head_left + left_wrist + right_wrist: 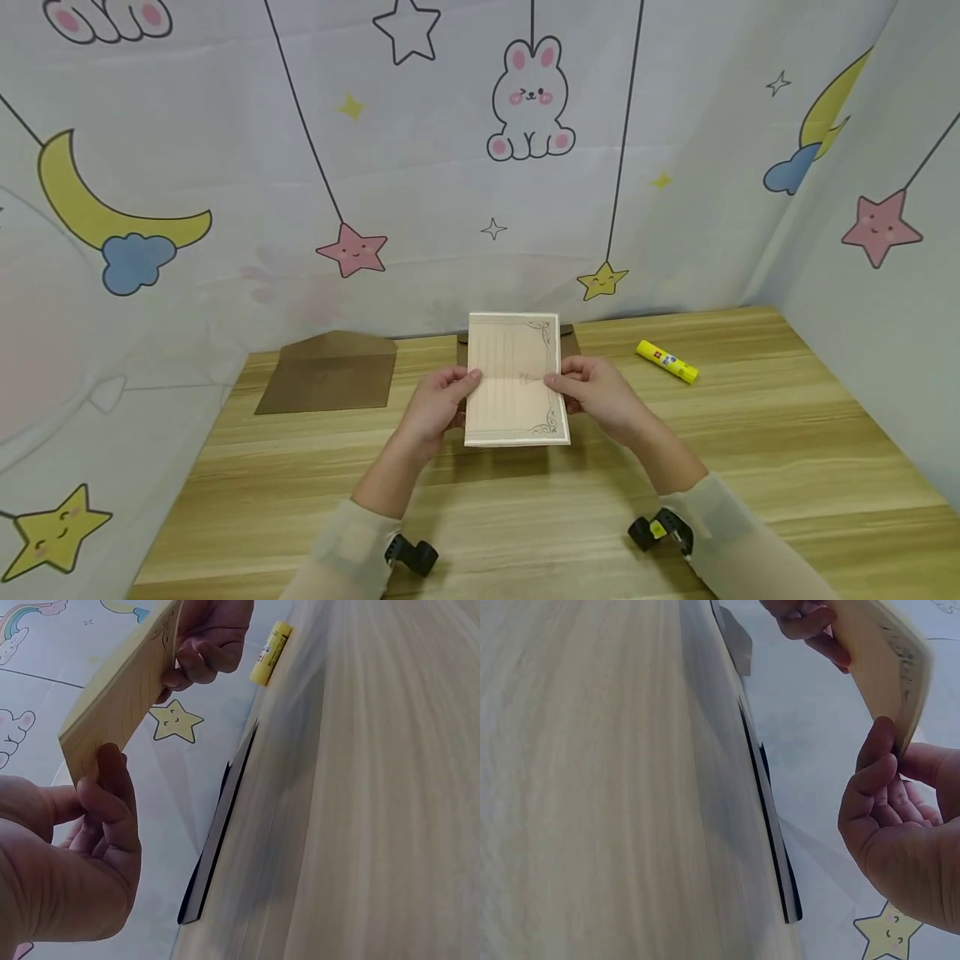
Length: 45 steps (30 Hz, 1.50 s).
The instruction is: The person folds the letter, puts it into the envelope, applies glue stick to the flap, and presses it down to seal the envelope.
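Note:
Both hands hold up a cream sheet of letter paper (510, 400), printed with fine lines and scroll corners, over the table. My left hand (435, 404) pinches its left edge, thumb on the near face and fingers behind. At the opposite edge my right hand (606, 396) grips it the same way. In the left wrist view the paper (127, 697) is raised off the tabletop at a slant. A brown envelope (572, 343) lies behind the paper, mostly hidden by it.
Left of the hands, a second brown envelope (330, 379) lies with its flap unfolded. A yellow glue stick (667, 362) lies at the right. White cloth (450, 183) with cartoon prints hangs along the back of the wood-grain table (787, 467).

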### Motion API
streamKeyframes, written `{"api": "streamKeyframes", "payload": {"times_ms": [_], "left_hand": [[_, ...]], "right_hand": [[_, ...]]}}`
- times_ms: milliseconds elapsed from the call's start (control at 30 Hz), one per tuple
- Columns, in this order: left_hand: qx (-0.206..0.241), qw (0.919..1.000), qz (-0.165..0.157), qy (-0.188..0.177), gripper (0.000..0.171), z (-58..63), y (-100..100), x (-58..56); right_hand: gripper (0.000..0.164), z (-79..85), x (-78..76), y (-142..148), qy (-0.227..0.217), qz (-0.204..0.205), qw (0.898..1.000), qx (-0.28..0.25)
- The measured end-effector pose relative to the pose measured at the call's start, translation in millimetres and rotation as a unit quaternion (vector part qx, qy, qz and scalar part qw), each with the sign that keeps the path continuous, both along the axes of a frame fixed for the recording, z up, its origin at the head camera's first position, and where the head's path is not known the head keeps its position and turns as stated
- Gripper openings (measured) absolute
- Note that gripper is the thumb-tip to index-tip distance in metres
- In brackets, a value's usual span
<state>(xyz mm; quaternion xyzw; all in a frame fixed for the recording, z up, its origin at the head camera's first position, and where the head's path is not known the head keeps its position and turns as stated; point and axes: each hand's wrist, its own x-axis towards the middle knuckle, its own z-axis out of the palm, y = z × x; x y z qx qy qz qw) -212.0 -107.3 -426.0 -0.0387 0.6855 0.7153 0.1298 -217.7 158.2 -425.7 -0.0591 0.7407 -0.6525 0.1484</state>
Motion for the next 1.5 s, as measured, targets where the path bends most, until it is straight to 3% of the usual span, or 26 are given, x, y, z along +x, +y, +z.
{"api": "streamKeyframes", "payload": {"times_ms": [233,400,467,800,1000,1167,1267,1400,1500], "left_hand": [[0.049,0.9986,-0.013,-0.016,0.035,5.4,-8,-0.1],[0.085,0.9959,-0.009,-0.029,0.018,6.0,-10,-1.2],[0.087,0.9958,-0.009,-0.025,0.013,5.1,-11,-1.6],[0.075,0.9967,-0.027,-0.010,0.025,4.9,-10,-0.9],[0.047,0.9981,-0.034,0.021,0.025,6.3,-10,0.9],[0.020,0.9981,-0.023,0.054,0.042,8.6,-9,-0.3],[-0.014,0.9968,-0.010,0.078,0.039,10.2,-9,-0.9],[-0.073,0.9904,0.008,0.117,0.023,12.3,-10,-1.0],[-0.123,0.9802,0.016,0.154,0.018,15.0,-12,0.0]], "right_hand": [[0.026,1.3,-1.2,1,-0.007,-0.036,0.998,-0.045],[0.031,3.0,-0.3,2,-0.009,-0.047,0.996,-0.082],[0.030,3.5,0.1,3,-0.005,-0.045,0.995,-0.087],[0.031,5.7,0.4,3,0.011,-0.035,0.998,-0.055],[0.031,6.0,-0.8,3,0.018,-0.027,0.998,-0.045],[0.027,7.2,0.1,4,0.065,-0.012,0.998,-0.009],[0.028,7.4,0.1,5,0.093,-0.011,0.996,0.003],[0.027,6.5,-0.6,6,0.127,-0.016,0.991,0.038],[0.019,5.4,-0.4,6,0.162,-0.017,0.983,0.082]]}}
